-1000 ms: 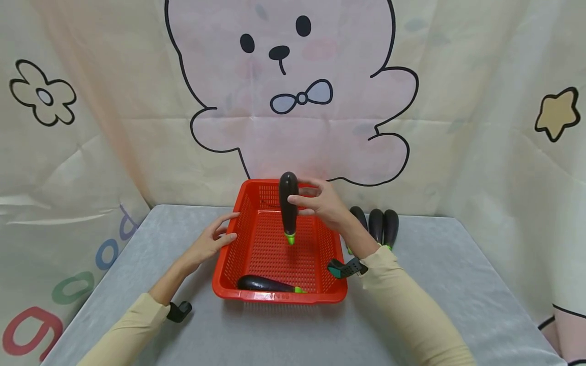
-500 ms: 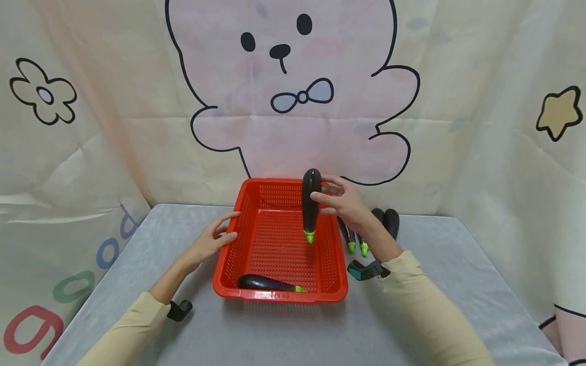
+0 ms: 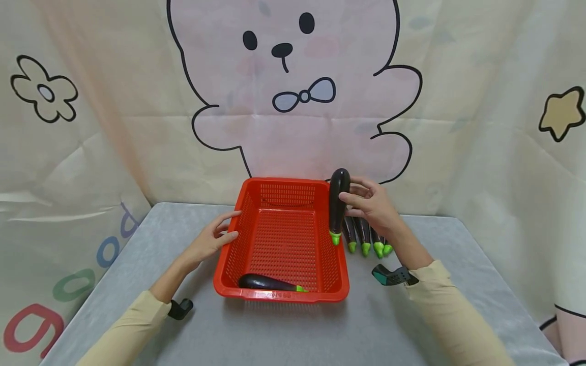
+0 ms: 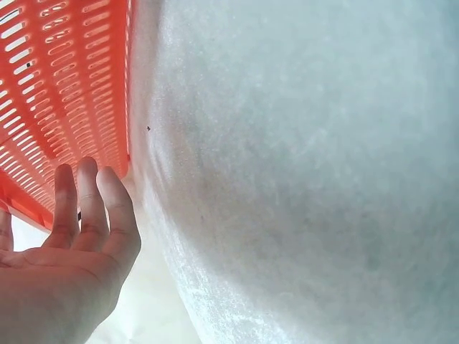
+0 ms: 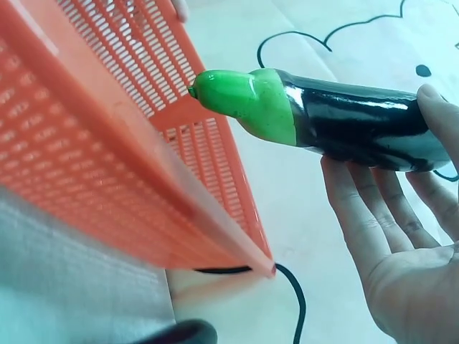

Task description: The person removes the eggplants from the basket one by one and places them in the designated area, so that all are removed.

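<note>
In the head view my right hand (image 3: 373, 206) pinches an eggplant (image 3: 339, 203) between thumb and fingers, above the right rim of the red basket (image 3: 345, 284). The eggplant stands upright with its green stem end down. In the right wrist view, its green cap (image 5: 244, 100) points toward the basket and its dark body lies between the thumb and fingertips. My left hand (image 3: 206, 246) touches the basket's left rim. Its fingers (image 4: 90, 204) look fairly straight against the perforated wall in the left wrist view. Another eggplant (image 3: 267, 282) lies along the near wall inside the basket.
Several more eggplants (image 3: 363, 236) lie side by side on the grey tabletop (image 3: 293, 330), right of the basket and partly hidden by my right hand and forearm. A printed cloth backdrop (image 3: 155, 127) rises behind the table.
My right hand has carried the upright eggplant from over the basket's middle rightward to its right rim. The table eggplants' green ends now show more. My left hand and the basket are nearly still.
</note>
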### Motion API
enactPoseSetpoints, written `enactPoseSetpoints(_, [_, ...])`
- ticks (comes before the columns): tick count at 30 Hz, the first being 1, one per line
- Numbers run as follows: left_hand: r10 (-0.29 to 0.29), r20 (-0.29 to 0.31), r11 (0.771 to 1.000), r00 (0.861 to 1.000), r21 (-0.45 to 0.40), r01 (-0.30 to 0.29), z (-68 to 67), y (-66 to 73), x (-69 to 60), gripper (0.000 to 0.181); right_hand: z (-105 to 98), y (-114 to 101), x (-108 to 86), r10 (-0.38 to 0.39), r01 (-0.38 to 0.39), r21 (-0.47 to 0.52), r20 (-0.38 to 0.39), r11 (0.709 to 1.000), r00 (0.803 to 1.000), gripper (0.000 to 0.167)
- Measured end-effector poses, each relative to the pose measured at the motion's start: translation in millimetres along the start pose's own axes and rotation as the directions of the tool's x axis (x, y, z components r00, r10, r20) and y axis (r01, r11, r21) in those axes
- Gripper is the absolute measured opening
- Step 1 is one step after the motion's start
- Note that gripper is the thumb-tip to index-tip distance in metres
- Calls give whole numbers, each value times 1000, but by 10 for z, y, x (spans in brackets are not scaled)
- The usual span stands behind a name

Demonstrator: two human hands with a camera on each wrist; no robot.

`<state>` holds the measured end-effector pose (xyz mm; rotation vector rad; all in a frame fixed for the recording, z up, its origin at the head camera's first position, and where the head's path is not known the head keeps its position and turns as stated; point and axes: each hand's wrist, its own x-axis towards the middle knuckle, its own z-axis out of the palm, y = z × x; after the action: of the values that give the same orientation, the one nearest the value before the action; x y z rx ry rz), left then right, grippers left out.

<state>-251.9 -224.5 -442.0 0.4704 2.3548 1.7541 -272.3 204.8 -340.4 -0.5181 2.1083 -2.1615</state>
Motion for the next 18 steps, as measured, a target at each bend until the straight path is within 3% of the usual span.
enactPoseSetpoints(7, [-2, 1, 1000, 1000, 5, 2, 7, 7, -8, 60, -160, -10, -117, -21, 21, -1, -4, 1000, 1000, 41])
enactPoseSetpoints(18, [-2, 2, 1000, 1000, -6, 2, 11, 7, 0, 60, -413, -13, -308, -8, 4, -51, -74, 999, 997, 40])
